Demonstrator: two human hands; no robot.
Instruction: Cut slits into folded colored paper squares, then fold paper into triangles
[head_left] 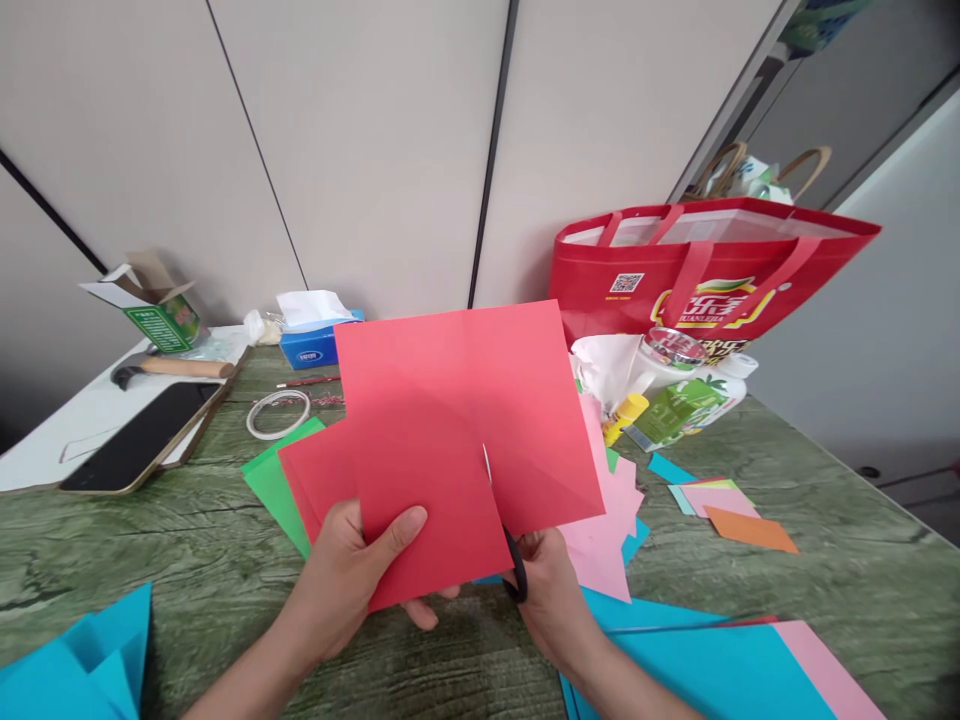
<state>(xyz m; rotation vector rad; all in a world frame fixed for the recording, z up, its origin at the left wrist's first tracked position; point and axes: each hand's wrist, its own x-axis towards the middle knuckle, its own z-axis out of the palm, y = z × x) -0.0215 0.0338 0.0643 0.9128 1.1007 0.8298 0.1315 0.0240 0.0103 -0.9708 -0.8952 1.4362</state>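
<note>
A sheet of red paper (450,400) is held up in front of me, with a cut running up from its lower edge. My left hand (367,560) grips its lower left part, thumb on top and fingers beneath. My right hand (546,585) is wrapped round the black handle of a pair of scissors (514,568). One blade shows in the cut; the rest is behind the paper. Another red sheet (319,470) and a green sheet (281,485) lie behind on the left. Pink paper pieces (600,560) lie beyond my right hand.
Blue sheets (712,670) lie front right, folded blue paper (82,670) front left. Paper scraps (750,525) lie right. At the back stand a red bag (600,270), a glue stick (624,415) and a tissue box (311,347). A tape roll (278,414), phone (142,440) and hammer (180,367) lie left.
</note>
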